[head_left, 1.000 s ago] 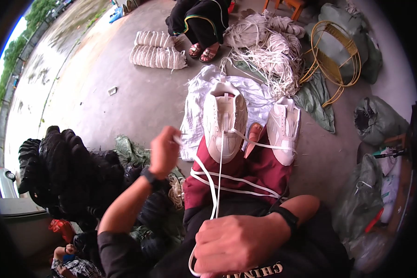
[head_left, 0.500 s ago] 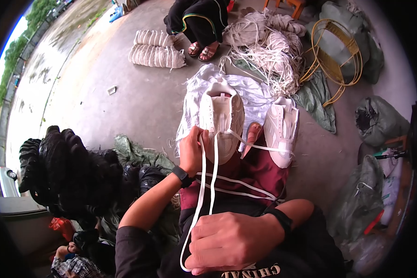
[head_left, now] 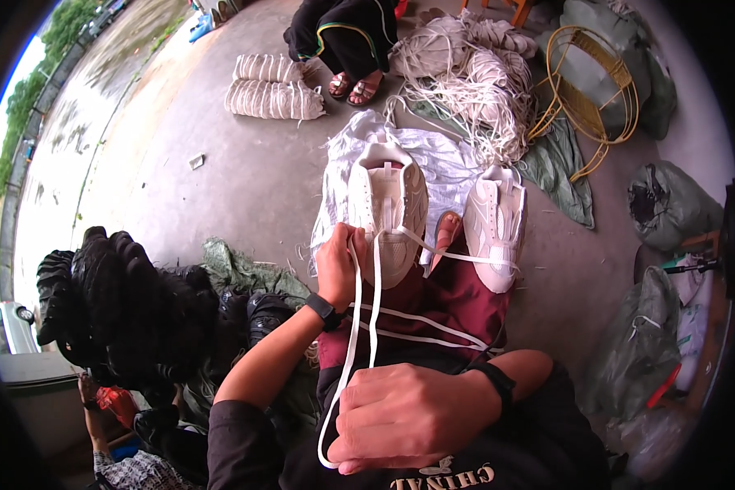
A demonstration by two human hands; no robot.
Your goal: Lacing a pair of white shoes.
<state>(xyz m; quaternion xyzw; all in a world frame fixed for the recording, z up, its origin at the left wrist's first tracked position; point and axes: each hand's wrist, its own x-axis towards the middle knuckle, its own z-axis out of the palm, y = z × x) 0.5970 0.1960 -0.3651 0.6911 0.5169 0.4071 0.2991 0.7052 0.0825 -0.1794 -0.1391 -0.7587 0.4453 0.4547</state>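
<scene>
Left hand: the left hand [head_left: 337, 265] is closed at the near end of a white sneaker [head_left: 386, 211], fingers pinched around the white lace [head_left: 353, 327] where it leaves the eyelets; a dark watch sits on that wrist.
Right hand: the right hand [head_left: 404, 416] is curled into a loose fist close to the chest, gripping the lace's lower run; a loop of it hangs out below the knuckles.
Sneaker: upright on the person's lap, toe pointing away, resting on maroon trousers [head_left: 433, 306]; the lace runs from it in two strands down to the right hand.
Second sneaker: a matching white shoe [head_left: 495, 224] lies just beside the first, to its right, with another lace strand across it.
Floor: grey concrete [head_left: 220, 180]; a white sheet [head_left: 441, 159] spread under the shoes; a heap of white laces [head_left: 474, 77] beyond; a yellow wire frame [head_left: 588, 90] beside the heap.
Others: someone in sandals [head_left: 355, 82] sits further off; black shoes [head_left: 114, 302] are piled at the left.
</scene>
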